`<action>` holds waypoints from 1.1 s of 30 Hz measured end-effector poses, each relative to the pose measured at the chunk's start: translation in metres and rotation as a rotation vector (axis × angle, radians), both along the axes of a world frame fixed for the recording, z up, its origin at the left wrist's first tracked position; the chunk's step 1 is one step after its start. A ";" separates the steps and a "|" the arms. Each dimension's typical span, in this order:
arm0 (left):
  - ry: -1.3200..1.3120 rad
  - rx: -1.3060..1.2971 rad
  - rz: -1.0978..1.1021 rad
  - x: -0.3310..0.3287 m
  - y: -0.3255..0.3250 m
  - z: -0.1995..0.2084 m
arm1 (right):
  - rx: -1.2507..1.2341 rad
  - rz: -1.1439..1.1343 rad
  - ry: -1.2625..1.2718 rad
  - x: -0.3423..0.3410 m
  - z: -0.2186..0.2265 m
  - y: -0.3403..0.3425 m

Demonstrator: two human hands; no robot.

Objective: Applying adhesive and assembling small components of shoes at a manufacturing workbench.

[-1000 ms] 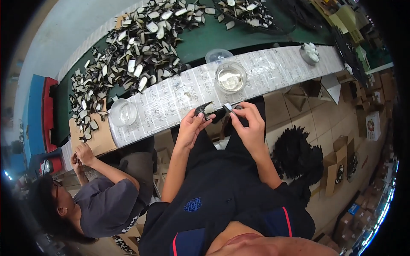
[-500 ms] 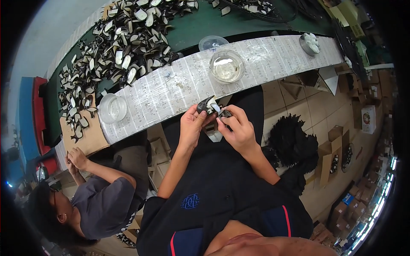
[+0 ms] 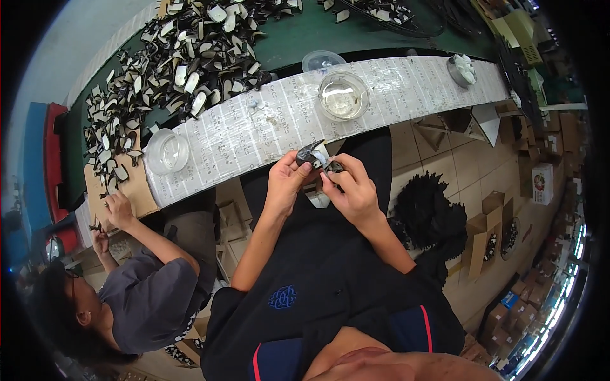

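Note:
Just past the near edge of the table, my left hand (image 3: 288,181) grips a glossy black shoe heel (image 3: 307,153) with a curved, pointed end. My right hand (image 3: 353,190) is closed in a pinch against the heel's right side. A small pale bluish-white piece (image 3: 320,157) shows between the two hands, by the right fingertips. Part of a dark item also shows under those fingertips; its kind is hidden. Beyond my hands, a clear round bowl (image 3: 344,96) of pale liquid stands on the paper-covered table strip (image 3: 267,124).
Many similar black heels with pale faces (image 3: 184,70) are heaped on the green surface (image 3: 286,41). Another clear bowl (image 3: 168,152) stands left, a tin of white wads (image 3: 462,70) far right. A co-worker (image 3: 152,292) works on the left beside cardboard (image 3: 136,197). Black material (image 3: 429,216) lies right.
The black heel has been turned so that its pointed end now sticks up to the right. My hands stay close together. The co-worker's nearer hand has moved up onto the cardboard.

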State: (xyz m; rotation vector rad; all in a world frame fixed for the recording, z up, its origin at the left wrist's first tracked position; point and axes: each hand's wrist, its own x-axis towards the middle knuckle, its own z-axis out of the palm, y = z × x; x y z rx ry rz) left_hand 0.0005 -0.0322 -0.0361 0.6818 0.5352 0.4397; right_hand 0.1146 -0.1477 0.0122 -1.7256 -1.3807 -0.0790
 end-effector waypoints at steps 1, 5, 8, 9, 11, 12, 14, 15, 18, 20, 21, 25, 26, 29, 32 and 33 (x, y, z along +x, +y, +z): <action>-0.002 0.000 0.001 0.000 0.001 -0.001 | 0.037 -0.003 -0.002 0.001 -0.001 0.001; -0.026 0.000 -0.018 0.000 0.001 -0.004 | 0.084 0.002 0.007 0.003 0.005 0.002; -0.035 -0.006 -0.031 -0.001 0.002 -0.012 | 0.031 -0.021 0.105 0.000 0.011 -0.002; -0.039 -0.005 -0.047 -0.001 0.003 -0.015 | 0.029 -0.021 0.103 0.001 0.011 -0.003; -0.054 -0.004 -0.051 -0.002 0.004 -0.018 | 0.057 -0.016 0.113 0.004 0.010 -0.002; -0.067 -0.002 -0.055 -0.001 0.004 -0.018 | 0.055 -0.015 0.111 0.004 0.011 -0.003; -0.060 -0.006 -0.048 0.000 0.004 -0.017 | 0.023 -0.048 0.213 0.003 0.014 -0.006; -0.050 -0.008 -0.042 0.001 0.005 -0.017 | 0.022 -0.049 0.213 0.003 0.014 -0.007; -0.031 0.026 -0.034 0.001 0.006 -0.018 | 0.053 -0.083 0.323 0.004 0.013 -0.009; -0.034 0.023 -0.028 0.002 0.007 -0.019 | 0.056 -0.101 0.376 0.005 0.014 -0.010; -0.036 0.022 -0.023 0.002 0.007 -0.019 | 0.055 -0.102 0.377 0.007 0.014 -0.009; -0.026 0.031 -0.047 0.002 0.007 -0.015 | 0.051 -0.096 0.185 0.016 0.015 -0.003; -0.022 0.029 -0.049 0.003 0.006 -0.015 | 0.057 -0.076 0.120 0.018 0.015 -0.002; -0.018 0.018 -0.052 0.004 0.005 -0.011 | 0.037 -0.026 0.085 0.020 0.015 0.000; -0.013 0.012 -0.057 0.004 0.005 -0.011 | -0.015 -0.002 0.083 0.019 0.014 -0.001; -0.008 0.015 -0.060 0.004 0.005 -0.011 | -0.014 -0.003 0.084 0.018 0.013 -0.001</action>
